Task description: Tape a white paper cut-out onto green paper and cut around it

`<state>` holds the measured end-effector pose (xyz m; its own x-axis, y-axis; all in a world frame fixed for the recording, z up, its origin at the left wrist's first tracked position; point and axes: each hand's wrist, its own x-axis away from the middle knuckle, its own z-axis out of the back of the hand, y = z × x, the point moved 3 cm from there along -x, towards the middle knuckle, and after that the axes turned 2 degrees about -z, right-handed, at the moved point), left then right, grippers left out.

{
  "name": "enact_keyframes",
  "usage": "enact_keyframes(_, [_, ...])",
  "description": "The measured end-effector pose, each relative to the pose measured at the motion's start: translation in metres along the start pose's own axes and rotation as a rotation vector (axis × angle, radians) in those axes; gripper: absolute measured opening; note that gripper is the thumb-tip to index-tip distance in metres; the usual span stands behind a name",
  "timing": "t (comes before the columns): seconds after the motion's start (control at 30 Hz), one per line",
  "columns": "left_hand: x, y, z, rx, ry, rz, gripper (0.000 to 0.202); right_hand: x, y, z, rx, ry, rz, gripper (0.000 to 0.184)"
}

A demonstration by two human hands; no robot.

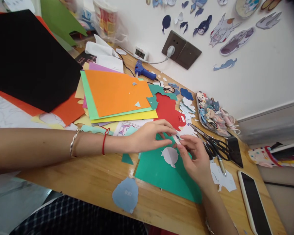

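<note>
My right hand (194,158) pinches a small white strip-like piece (177,138) with dark marks on it between thumb and fingertips. From the other side, my left hand (153,135) reaches its curled fingertips to the upper end of that piece; its thumb sits just below. What exactly the piece is cannot be made out. Beneath both hands lies a green sheet of paper (159,176). On that sheet rests a pale lilac paper cutout (170,156) with small points at its sides. A light blue paper cutout (125,195) lies by the table's front edge.
Coloured sheets (117,94) and a black sheet (31,58) pile up at left. Behind are a blue glue gun (145,70) and small clock (140,53). Black-handled scissors (218,147), a pen (221,165), a phone (254,202) and a tray of trinkets (212,112) stand right.
</note>
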<state>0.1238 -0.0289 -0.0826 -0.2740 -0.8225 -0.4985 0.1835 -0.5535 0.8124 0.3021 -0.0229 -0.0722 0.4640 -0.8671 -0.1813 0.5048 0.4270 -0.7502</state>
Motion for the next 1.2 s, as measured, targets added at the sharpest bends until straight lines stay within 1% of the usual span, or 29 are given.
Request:
enact_keyframes(0.2, [0.002,-0.001,0.003,-0.044,0.095,0.009,0.021,0.004,-0.004,0.000,-0.020,-0.005,0.029,0.025])
enact_keyframes(0.27, [0.002,0.000,0.003,-0.042,0.106,0.006,0.018,0.005,-0.006,-0.001,-0.009,0.001,0.063,0.027])
enact_keyframes(0.33, [0.002,-0.001,0.003,-0.024,0.118,0.016,0.021,0.005,-0.008,-0.001,0.023,0.011,0.112,0.028])
enact_keyframes(0.4, [0.002,-0.001,0.002,0.002,0.131,0.049,0.026,0.005,-0.009,-0.001,0.078,0.031,0.163,0.028])
enact_keyframes(0.47, [0.001,-0.003,0.002,0.032,0.134,0.090,0.027,0.006,-0.010,0.001,0.139,0.070,0.185,0.027])
enact_keyframes(0.6, [-0.001,-0.005,0.002,0.108,0.127,0.157,0.019,0.006,-0.008,0.004,0.167,0.139,0.155,0.025])
enact_keyframes(0.7, [-0.002,-0.008,0.004,0.153,0.152,0.196,0.017,0.007,-0.010,0.005,0.180,0.137,0.163,0.025])
enact_keyframes(0.8, [-0.003,-0.009,0.003,0.188,0.146,0.217,0.016,0.005,-0.012,0.007,0.301,0.118,0.206,0.021])
enact_keyframes(0.87, [-0.002,-0.006,0.002,0.211,0.098,0.213,0.017,0.003,-0.014,0.010,0.462,0.125,0.244,0.014])
enact_keyframes(0.93, [-0.001,-0.002,0.000,0.225,0.040,0.201,0.017,0.001,-0.014,0.014,0.593,0.133,0.252,0.007])
enact_keyframes(1.0, [0.000,0.002,-0.001,0.223,-0.002,0.196,0.017,0.000,-0.012,0.018,0.614,0.087,0.216,0.007])
enact_keyframes(1.13, [0.000,0.004,-0.002,0.156,-0.052,0.199,0.013,-0.001,-0.007,0.022,0.544,-0.115,0.171,0.012])
enact_keyframes(1.2, [0.001,0.004,-0.002,0.099,-0.082,0.183,0.009,-0.001,-0.005,0.024,0.552,-0.185,0.160,0.013])
